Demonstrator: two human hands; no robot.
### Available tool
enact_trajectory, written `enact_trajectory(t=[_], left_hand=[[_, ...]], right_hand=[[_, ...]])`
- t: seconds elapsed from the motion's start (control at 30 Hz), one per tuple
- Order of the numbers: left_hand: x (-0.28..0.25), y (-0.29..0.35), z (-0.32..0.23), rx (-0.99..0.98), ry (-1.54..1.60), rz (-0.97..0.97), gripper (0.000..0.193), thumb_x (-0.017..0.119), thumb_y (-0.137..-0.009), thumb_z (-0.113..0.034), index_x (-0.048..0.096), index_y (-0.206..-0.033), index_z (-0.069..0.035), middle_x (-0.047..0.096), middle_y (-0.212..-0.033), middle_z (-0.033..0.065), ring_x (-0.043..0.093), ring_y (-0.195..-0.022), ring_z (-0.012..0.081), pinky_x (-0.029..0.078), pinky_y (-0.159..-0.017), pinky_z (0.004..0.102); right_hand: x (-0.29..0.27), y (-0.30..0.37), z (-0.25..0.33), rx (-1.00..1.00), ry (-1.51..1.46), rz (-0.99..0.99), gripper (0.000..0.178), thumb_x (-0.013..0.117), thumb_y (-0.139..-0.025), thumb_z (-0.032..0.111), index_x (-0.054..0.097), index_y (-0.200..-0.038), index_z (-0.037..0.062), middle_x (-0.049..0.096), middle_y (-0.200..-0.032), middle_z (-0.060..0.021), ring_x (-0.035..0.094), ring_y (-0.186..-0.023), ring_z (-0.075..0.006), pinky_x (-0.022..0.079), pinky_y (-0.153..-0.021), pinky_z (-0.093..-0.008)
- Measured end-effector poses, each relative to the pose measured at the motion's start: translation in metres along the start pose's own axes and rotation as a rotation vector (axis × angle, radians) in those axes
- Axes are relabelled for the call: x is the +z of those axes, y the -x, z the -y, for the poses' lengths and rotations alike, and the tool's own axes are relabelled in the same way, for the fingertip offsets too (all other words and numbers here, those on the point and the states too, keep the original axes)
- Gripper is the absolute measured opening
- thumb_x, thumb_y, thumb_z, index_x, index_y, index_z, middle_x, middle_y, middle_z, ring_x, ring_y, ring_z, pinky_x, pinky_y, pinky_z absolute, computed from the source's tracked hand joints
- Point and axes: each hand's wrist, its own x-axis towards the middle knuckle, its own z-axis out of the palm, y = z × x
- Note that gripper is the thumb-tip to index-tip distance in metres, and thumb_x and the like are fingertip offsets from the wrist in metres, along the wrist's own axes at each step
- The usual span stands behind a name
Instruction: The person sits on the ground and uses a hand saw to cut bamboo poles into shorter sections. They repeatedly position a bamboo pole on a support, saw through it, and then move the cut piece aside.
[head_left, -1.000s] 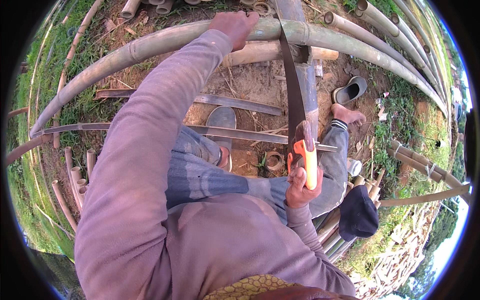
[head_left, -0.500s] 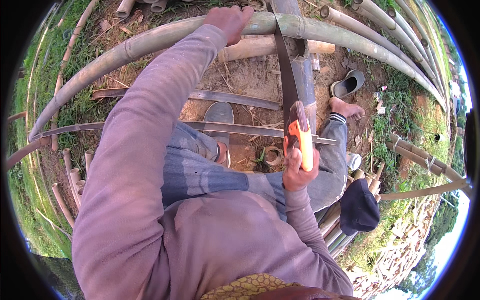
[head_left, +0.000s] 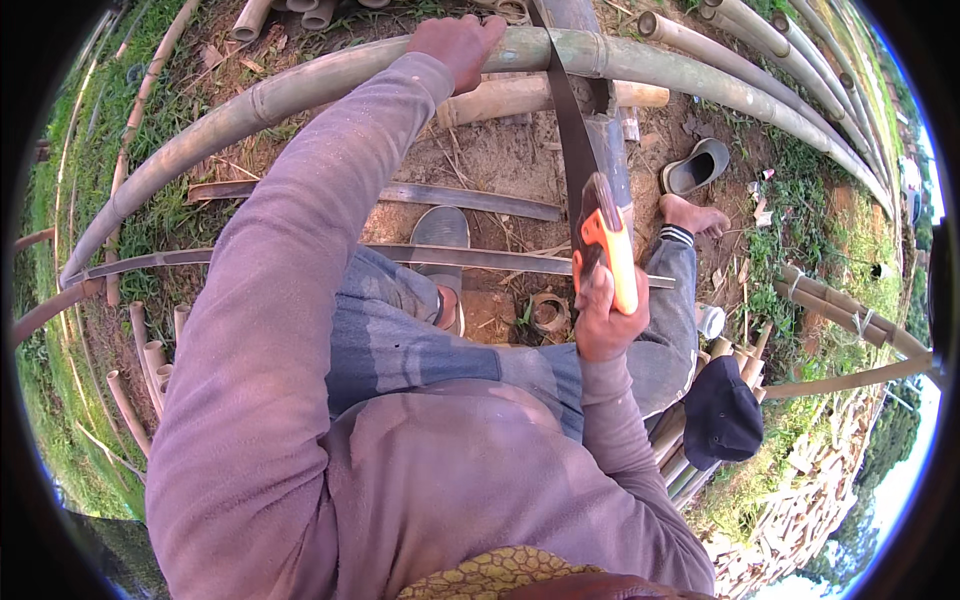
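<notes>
A long green bamboo pole [head_left: 300, 85] lies across the top of the view. My left hand [head_left: 455, 45] presses down on it, arm stretched out. My right hand [head_left: 605, 315] grips the orange and black handle of a hand saw [head_left: 605, 240]. The dark blade [head_left: 565, 110] runs up from the handle to the pole, right of my left hand. I sit with blue jeans; one foot wears a grey sandal [head_left: 440, 235] and the other foot [head_left: 695, 215] is bare.
Split bamboo strips [head_left: 470, 200] lie on the bare dirt under my legs. Short cut bamboo tubes [head_left: 150, 360] lie at left and a small ring [head_left: 548, 312] near my knee. A loose sandal [head_left: 697, 166], more long poles [head_left: 800, 70] and a dark cap [head_left: 722, 412] are at right.
My right hand has pulled the saw back toward me and the handle has shifted slightly up in the view. My left hand stays on the pole.
</notes>
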Motion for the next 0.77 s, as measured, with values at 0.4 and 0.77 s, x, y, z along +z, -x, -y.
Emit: enact_trajectory(t=[0.4, 0.77], left_hand=[[-0.003, -0.011, -0.001, 0.004, -0.01, -0.019, 0.046, 0.073, -0.089, -0.01, 0.054, -0.131, -0.012, 0.073, -0.114, 0.0154, 0.076, -0.102, 0.0344, 0.061, -0.084, 0.0482], [0.01, -0.006, -0.004, 0.001, 0.015, 0.008, 0.055, 0.078, -0.085, -0.016, 0.049, -0.131, -0.013, 0.07, -0.117, 0.0154, 0.074, -0.105, 0.0368, 0.06, -0.086, 0.0494]], right_hand=[[0.096, -0.18, 0.032, -0.052, 0.146, -0.014, 0.03, 0.079, -0.098, 0.027, 0.07, -0.104, -0.0015, 0.07, -0.08, -0.0138, 0.065, -0.07, -0.0184, 0.053, -0.068, -0.036], [0.044, -0.067, -0.006, -0.007, -0.035, 0.012, 0.023, 0.065, -0.106, 0.017, 0.065, -0.12, -0.0011, 0.068, -0.086, -0.0028, 0.059, -0.071, -0.0069, 0.048, -0.063, -0.0246]])
